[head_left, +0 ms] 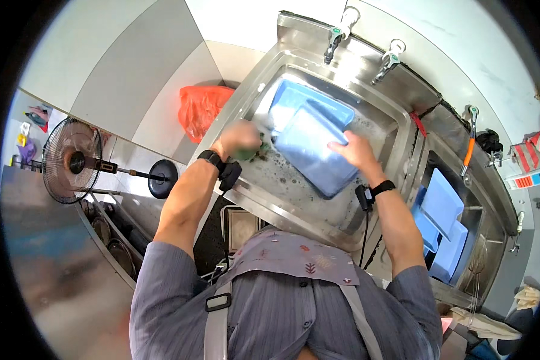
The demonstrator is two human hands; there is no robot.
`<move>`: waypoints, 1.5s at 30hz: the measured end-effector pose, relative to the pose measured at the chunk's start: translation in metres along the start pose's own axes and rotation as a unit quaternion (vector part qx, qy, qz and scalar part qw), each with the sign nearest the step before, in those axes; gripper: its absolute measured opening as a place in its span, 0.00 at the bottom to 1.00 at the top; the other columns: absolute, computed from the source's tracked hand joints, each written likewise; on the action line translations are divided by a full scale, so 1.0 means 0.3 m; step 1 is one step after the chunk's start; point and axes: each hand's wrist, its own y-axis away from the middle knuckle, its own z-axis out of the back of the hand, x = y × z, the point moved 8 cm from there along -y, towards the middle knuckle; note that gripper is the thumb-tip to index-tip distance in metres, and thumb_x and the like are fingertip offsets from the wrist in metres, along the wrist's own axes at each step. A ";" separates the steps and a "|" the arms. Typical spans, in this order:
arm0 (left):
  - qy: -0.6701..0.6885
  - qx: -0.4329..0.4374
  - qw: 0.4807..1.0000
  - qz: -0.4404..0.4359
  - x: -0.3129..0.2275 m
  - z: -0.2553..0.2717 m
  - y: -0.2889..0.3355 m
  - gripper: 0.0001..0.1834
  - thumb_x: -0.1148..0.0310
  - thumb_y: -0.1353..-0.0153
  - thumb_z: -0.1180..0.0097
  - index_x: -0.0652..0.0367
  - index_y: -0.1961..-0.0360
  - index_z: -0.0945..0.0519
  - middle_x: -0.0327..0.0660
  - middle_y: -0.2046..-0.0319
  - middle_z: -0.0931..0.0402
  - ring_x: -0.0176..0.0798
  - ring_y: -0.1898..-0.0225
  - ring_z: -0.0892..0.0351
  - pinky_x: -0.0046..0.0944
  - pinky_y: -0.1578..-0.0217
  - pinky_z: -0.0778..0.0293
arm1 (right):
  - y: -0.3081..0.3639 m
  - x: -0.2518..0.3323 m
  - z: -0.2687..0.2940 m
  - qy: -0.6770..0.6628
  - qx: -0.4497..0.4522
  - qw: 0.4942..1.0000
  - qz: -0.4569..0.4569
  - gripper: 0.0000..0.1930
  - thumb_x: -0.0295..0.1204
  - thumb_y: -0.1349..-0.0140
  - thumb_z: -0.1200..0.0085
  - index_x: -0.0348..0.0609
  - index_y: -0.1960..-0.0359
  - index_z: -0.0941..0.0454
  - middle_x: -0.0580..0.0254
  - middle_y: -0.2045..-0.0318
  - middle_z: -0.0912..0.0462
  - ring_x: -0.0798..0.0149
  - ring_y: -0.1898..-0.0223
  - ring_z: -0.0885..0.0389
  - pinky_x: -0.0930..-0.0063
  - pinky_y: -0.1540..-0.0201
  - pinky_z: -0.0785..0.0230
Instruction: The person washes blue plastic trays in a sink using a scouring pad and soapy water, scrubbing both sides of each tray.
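Note:
In the stainless steel sink (246, 187), my right hand (355, 150) grips the right edge of a light blue plastic tray (315, 147), thumb on top. The tray is tilted and slightly smeared by motion. Behind it, partly covered, another blue tray (306, 96) rests in the sink. To the left, my left hand (240, 139) is blurred, closed around a dark green scouring pad (247, 153) that shows beneath it. Foam and soapy water lie on the sink bottom around both hands.
Two taps (336, 41) rise behind this sink. On the right, a second sink (477, 240) holds several blue trays (443, 204) and a whisk (476, 264). An orange-handled tap (469, 147) stands over it. A red plastic bag (203, 108) and a standing fan (72, 161) are at left.

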 end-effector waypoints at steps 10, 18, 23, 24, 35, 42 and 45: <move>0.032 -0.006 0.998 0.045 0.016 -0.274 -0.240 0.13 0.69 0.40 0.46 0.64 0.62 0.13 0.55 0.56 0.14 0.53 0.56 0.12 0.46 0.55 0.18 | -0.046 -0.082 -0.318 0.103 0.134 0.983 -0.065 0.44 0.68 0.38 0.43 0.29 0.49 0.19 0.37 0.58 0.13 0.42 0.53 0.13 0.53 0.51 0.21; 0.018 -0.192 0.976 0.100 -0.268 -0.216 -0.139 0.24 0.66 0.33 0.52 0.76 0.42 0.25 0.66 0.47 0.20 0.61 0.45 0.18 0.52 0.42 0.24 | -0.040 0.008 -0.306 -0.059 0.057 0.996 -0.044 0.42 0.64 0.29 0.61 0.26 0.56 0.18 0.28 0.55 0.16 0.34 0.53 0.16 0.46 0.48 0.28; -0.041 -0.253 0.967 0.009 -0.426 -0.139 -0.015 0.22 0.69 0.36 0.51 0.72 0.43 0.24 0.63 0.49 0.19 0.62 0.46 0.19 0.54 0.38 0.29 | -0.049 -0.063 -0.324 -0.029 0.006 0.997 -0.073 0.33 0.51 0.24 0.65 0.31 0.58 0.16 0.31 0.56 0.16 0.30 0.52 0.18 0.43 0.45 0.28; -0.045 -0.251 0.966 -0.038 -0.457 -0.126 -0.001 0.21 0.70 0.36 0.51 0.71 0.44 0.23 0.62 0.50 0.19 0.62 0.45 0.20 0.54 0.36 0.31 | -0.053 -0.058 -0.322 -0.013 0.008 0.997 -0.080 0.32 0.49 0.24 0.65 0.31 0.60 0.16 0.31 0.55 0.16 0.31 0.52 0.18 0.42 0.46 0.27; -0.015 -0.190 0.966 -0.174 -0.582 -0.071 0.013 0.19 0.60 0.31 0.50 0.54 0.43 0.21 0.51 0.45 0.18 0.57 0.39 0.24 0.68 0.41 0.35 | -0.049 0.006 -0.292 -0.027 -0.002 0.999 -0.021 0.26 0.48 0.28 0.58 0.37 0.65 0.16 0.40 0.61 0.14 0.36 0.55 0.16 0.44 0.49 0.26; 0.191 -0.261 0.946 -0.007 -0.222 -0.028 -0.062 0.19 0.57 0.28 0.52 0.58 0.46 0.21 0.61 0.55 0.18 0.68 0.49 0.21 0.61 0.44 0.27 | 0.010 0.012 -0.145 -0.077 0.001 0.996 -0.038 0.30 0.51 0.25 0.62 0.36 0.61 0.17 0.36 0.60 0.15 0.34 0.55 0.18 0.46 0.49 0.28; 0.273 -0.265 0.921 0.083 -0.142 -0.065 -0.079 0.22 0.55 0.26 0.53 0.61 0.44 0.22 0.62 0.52 0.17 0.69 0.49 0.19 0.56 0.43 0.26 | -0.021 -0.003 -0.057 -0.044 -0.086 0.995 -0.010 0.30 0.52 0.25 0.61 0.36 0.60 0.16 0.37 0.60 0.15 0.35 0.55 0.18 0.45 0.49 0.28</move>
